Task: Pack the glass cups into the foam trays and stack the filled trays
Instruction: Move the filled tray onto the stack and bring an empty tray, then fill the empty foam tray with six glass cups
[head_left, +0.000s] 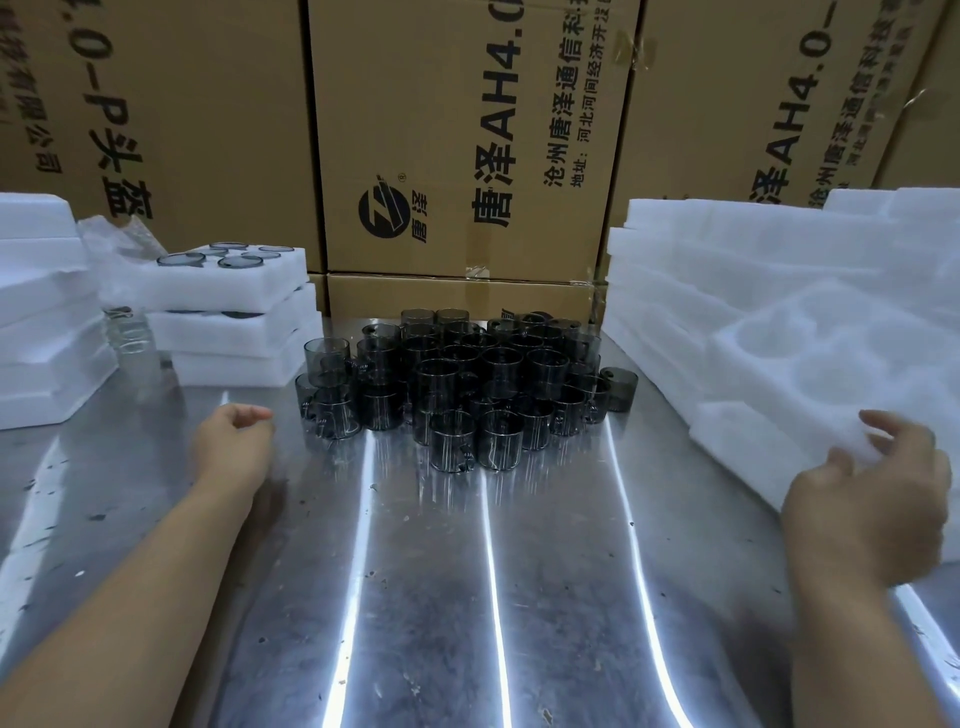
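Cardboard cartons, brown with black print, stood stacked along the rear like a wall. Steel table, scuffed and streaked with light reflections, carried everything else. Empty foam trays, white, lay heaped at the right side of the table. The uppermost tray was tilted toward the person, its round pockets bare. Foam slabs, white, were piled at the far left edge. Filled trays, three high, were stacked left of centre, with rims of grey cups showing in the pockets of the top one. Glass cups, smoke-grey with handles, stood massed upright at mid-table between the two foam stacks, some set on others. One cup stood just apart at the right of the mass, near the empty foam trays. Right hand, somewhat blurred, gripped the near edge of the uppermost tray, fingers curled over the foam. Left hand was low over the table just left of the cups, fingers loosely curled, holding nothing. The hands were well apart.
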